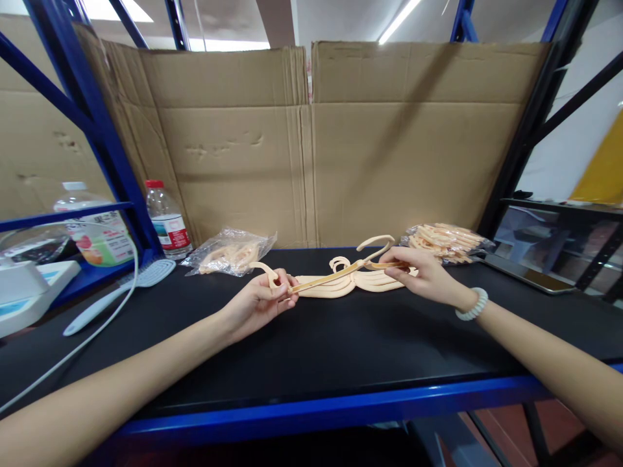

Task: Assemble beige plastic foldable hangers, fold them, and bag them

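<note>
A beige plastic clothes hanger (335, 277) is held up above the black tabletop, tilted, with its hook (384, 241) upward on the right. My left hand (267, 295) pinches its left end; a curved beige piece (263, 266) sticks up from these fingers, and whether it belongs to the same hanger I cannot tell. The other end is gripped by my right hand (421, 275), whose fingers hide part of it. Behind and below lie several more beige hangers (321, 289), stacked together with their hooks (339, 262) pointing away.
Clear bags of beige pieces lie at the back, one left (233, 253), one right (445, 241). A phone (523, 274) rests at far right. A hairbrush (153, 274), white cable (104, 321) and red-capped bottle (168, 220) are left. Cardboard (413, 143) walls the back.
</note>
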`<action>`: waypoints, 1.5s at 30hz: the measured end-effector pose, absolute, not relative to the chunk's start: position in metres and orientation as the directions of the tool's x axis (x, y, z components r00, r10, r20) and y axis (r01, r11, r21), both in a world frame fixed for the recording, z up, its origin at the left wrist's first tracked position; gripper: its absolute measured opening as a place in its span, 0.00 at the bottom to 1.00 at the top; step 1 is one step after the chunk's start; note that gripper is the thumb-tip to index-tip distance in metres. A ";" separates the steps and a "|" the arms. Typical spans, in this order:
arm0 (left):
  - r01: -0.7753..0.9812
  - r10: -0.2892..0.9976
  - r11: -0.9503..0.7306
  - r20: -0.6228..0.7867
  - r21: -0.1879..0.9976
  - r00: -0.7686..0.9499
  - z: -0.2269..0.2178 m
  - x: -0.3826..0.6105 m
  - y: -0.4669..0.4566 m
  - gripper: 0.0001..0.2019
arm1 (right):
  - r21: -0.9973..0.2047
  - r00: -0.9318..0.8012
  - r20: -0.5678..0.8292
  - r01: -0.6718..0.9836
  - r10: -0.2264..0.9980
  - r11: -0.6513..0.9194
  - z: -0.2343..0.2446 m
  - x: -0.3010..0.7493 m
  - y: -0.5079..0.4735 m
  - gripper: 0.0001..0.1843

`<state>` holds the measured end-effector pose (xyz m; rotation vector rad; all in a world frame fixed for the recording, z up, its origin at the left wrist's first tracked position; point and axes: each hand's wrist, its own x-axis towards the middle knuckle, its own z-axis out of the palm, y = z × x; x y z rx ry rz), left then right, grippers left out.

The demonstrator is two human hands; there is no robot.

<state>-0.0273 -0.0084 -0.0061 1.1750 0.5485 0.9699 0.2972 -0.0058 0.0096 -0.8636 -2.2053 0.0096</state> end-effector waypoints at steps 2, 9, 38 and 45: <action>-0.342 0.869 0.056 0.123 0.938 0.480 -0.006 -0.026 -0.009 0.07 | -0.256 -0.487 0.655 0.577 0.578 0.776 0.009 0.296 -0.006 0.09; -0.336 0.922 0.004 0.127 0.942 0.367 -0.007 -0.026 -0.008 0.11 | -0.237 -0.492 0.671 0.567 0.554 0.789 0.005 0.292 -0.009 0.08; -0.381 0.997 -0.021 0.046 0.924 0.058 -0.005 -0.019 -0.003 0.08 | -0.361 -0.354 0.537 0.724 0.766 0.588 0.002 0.279 -0.014 0.12; -0.319 0.997 -0.012 0.037 0.948 0.072 -0.006 -0.021 -0.004 0.05 | -0.373 -0.324 0.544 0.733 0.774 0.569 0.001 0.281 -0.012 0.11</action>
